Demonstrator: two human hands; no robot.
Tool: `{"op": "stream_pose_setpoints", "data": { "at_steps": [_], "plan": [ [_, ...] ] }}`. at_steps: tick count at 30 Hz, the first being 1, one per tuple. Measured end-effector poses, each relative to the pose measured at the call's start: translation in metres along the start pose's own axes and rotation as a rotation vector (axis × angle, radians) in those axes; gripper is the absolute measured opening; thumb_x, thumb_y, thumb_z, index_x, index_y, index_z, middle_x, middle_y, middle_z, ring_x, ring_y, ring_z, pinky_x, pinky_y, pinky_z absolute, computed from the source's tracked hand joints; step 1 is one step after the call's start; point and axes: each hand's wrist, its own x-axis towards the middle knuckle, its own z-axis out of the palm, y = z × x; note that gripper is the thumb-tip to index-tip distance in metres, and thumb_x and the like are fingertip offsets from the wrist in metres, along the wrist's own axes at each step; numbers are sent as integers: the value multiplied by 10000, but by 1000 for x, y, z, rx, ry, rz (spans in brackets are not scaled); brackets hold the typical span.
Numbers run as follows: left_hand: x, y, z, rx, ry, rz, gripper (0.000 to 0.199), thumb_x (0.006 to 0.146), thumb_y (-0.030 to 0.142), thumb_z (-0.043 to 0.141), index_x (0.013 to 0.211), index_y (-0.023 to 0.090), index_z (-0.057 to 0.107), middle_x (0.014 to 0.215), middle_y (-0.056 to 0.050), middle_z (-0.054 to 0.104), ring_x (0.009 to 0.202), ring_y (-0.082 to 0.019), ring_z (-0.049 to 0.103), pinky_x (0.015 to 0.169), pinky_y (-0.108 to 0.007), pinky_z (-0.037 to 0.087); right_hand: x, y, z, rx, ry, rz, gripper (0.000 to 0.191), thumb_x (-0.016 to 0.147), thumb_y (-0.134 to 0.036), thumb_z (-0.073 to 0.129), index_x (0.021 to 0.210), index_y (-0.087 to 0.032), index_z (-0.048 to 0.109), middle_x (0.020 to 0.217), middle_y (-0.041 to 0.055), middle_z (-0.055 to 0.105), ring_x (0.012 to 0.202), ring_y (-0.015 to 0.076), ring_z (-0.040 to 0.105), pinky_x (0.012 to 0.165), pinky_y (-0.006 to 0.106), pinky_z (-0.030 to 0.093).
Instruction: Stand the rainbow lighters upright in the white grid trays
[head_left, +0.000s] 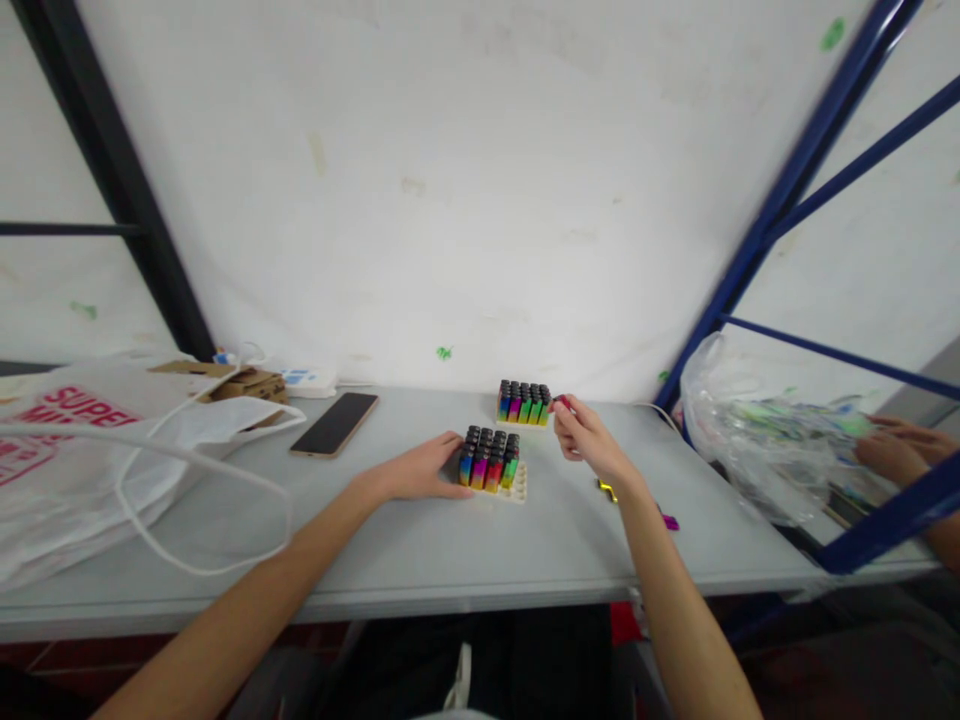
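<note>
Colourful lighters (pixel 487 462) with black tops stand upright in rows in a white tray (pixel 519 486) whose right-hand holes are bare. My left hand (pixel 426 468) grips this tray at its left side, thumb in front and fingers behind. My right hand (pixel 583 432) is closed in a pinch on a lighter, mostly hidden by the fingers, with a dark red bit showing. It is beside a second tray of lighters (pixel 523 404) farther back. Loose on the table lie a yellow lighter (pixel 607 490) and a purple lighter (pixel 668 521), the latter partly behind my right forearm.
A phone (pixel 334 424) lies left of the trays, near a white plastic bag (pixel 90 440), a cardboard box (pixel 251 386) and a white cable (pixel 202 455). At the right stand a blue metal frame (pixel 750 260) and a clear plastic bag (pixel 757 440). Another person's hands (pixel 904 445) are beyond.
</note>
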Motion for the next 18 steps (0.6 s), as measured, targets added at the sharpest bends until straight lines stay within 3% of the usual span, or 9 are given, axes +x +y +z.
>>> {"op": "stream_pose_setpoints", "data": {
  "at_steps": [2, 5, 9, 13, 18],
  "plan": [
    [0, -1, 1, -5, 7, 9, 800, 805, 596, 860, 1437, 175, 606, 1458, -172, 641, 1354, -405, 622, 1204, -503, 480, 3, 0, 11, -77, 58, -6, 591, 951, -834, 513, 825, -258, 475, 628, -76, 355, 503, 116, 309, 436, 248, 264],
    [1, -2, 2, -7, 8, 18, 787, 814, 583, 857, 1440, 178, 604, 1456, -170, 642, 1349, -405, 625, 1197, -503, 486, 8, 7, 26, -213, 188, -60, 657, 949, -850, 455, 664, -261, 397, 586, -40, 345, 539, 133, 332, 468, 280, 263],
    [1, -1, 2, -21, 2, 8, 774, 807, 565, 864, 1425, 175, 608, 1453, -172, 638, 1334, -408, 630, 1175, -503, 505, 11, 16, 39, -335, 309, -126, 612, 917, -755, 476, 587, -272, 292, 577, -32, 280, 568, 132, 299, 529, 302, 234],
    [1, 0, 1, -22, -25, 3, 796, 827, 555, 852, 1448, 136, 584, 1471, -201, 612, 1359, -406, 606, 1209, -513, 468, 10, 18, 43, -373, 336, -178, 494, 887, -620, 495, 593, -264, 320, 590, -35, 297, 584, 129, 307, 570, 304, 225],
    [2, -3, 3, -43, 0, 28, 784, 818, 560, 863, 1440, 161, 602, 1455, -174, 633, 1334, -395, 620, 1189, -497, 483, 10, 20, 42, -324, 354, -189, 537, 908, -671, 496, 599, -260, 343, 584, -44, 312, 586, 129, 307, 578, 304, 218]
  ]
}}
